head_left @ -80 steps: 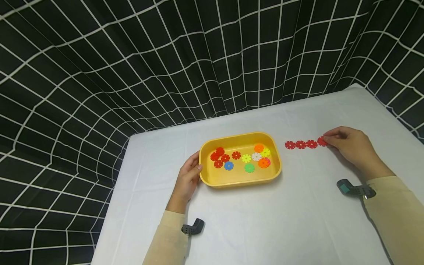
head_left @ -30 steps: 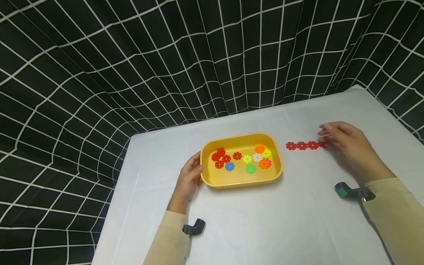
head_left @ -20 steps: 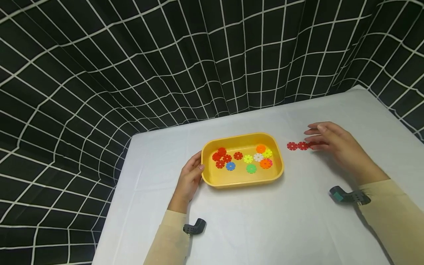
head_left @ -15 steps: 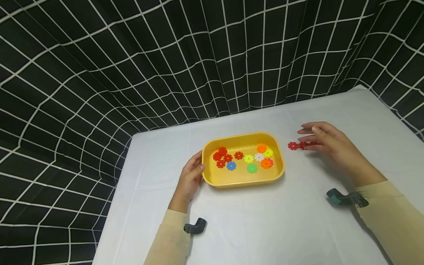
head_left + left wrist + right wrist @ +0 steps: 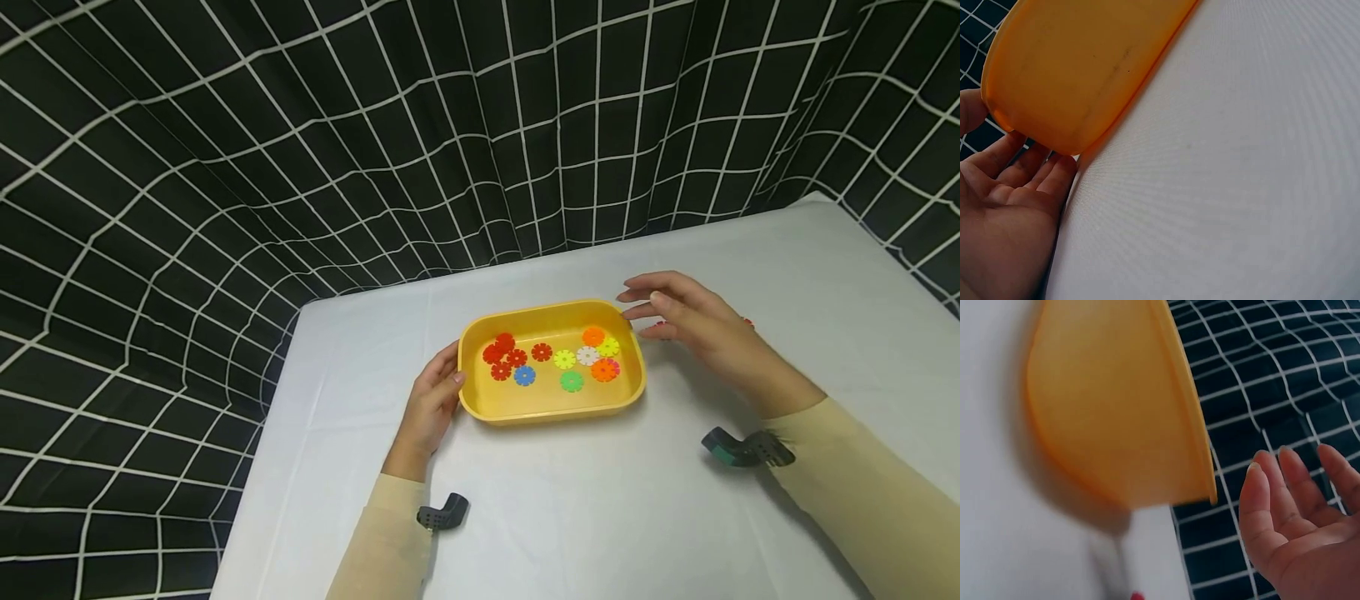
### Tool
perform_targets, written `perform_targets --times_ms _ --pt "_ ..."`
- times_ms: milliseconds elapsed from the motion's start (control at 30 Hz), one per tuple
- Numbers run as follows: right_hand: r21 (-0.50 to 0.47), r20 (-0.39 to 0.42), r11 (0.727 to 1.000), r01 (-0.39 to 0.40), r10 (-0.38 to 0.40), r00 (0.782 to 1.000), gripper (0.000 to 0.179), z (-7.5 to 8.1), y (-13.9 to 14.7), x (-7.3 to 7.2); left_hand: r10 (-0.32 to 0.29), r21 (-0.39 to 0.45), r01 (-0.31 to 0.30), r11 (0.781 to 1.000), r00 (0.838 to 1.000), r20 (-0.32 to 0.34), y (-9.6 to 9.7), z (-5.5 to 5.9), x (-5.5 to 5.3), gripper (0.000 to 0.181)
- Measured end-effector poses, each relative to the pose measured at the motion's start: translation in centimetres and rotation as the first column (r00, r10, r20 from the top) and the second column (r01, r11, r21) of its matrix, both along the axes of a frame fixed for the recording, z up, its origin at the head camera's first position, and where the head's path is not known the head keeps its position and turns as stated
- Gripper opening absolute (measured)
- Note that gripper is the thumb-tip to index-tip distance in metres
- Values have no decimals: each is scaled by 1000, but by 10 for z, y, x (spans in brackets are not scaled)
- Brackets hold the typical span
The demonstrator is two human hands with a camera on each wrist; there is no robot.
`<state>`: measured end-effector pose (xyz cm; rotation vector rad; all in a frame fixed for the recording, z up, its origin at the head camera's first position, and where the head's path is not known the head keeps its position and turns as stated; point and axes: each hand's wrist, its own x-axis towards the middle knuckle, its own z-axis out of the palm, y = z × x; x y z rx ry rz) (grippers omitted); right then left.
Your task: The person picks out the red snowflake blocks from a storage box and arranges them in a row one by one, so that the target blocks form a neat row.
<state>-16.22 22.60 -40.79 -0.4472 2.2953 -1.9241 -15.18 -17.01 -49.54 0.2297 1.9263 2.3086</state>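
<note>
A yellow plastic tray (image 5: 536, 404) lies on the white-covered table. My left hand (image 5: 427, 408) grips its left end, thumb at the rim and fingers along the outer wall, as the left wrist view shows on the tray (image 5: 1079, 69). Inside are notched flower-shaped discs: a red cluster (image 5: 501, 357) at left, a blue disc (image 5: 524, 376), a green disc (image 5: 572, 381), and yellow, white and orange discs at right. My right hand (image 5: 693, 321) hovers by the tray's right end, fingers spread and holding nothing. Beneath it, the red disc row (image 5: 748, 322) is mostly hidden.
White cloth (image 5: 570, 500) covers the table. A black curtain with a white grid (image 5: 420, 150) hangs behind and at both sides. Each wrist wears a dark camera mount, one on the left (image 5: 442, 512) and one on the right (image 5: 747, 448).
My right hand has let go of the last red disc at the right end of the row and moved left to the tray, with its fingers spreading. My left hand stays on the tray.
</note>
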Motion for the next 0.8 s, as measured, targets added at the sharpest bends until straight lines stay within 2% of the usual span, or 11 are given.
perform_targets --times_ms 267,800 --pt "4 34 998 -60 60 998 49 4 -29 -9 -4 1 4 1000 1000 -6 0 -1 0 53" --pt "-28 120 989 -143 145 982 52 -18 -82 -32 -5 2 5 1000 1000 -3 0 0 -1 53"
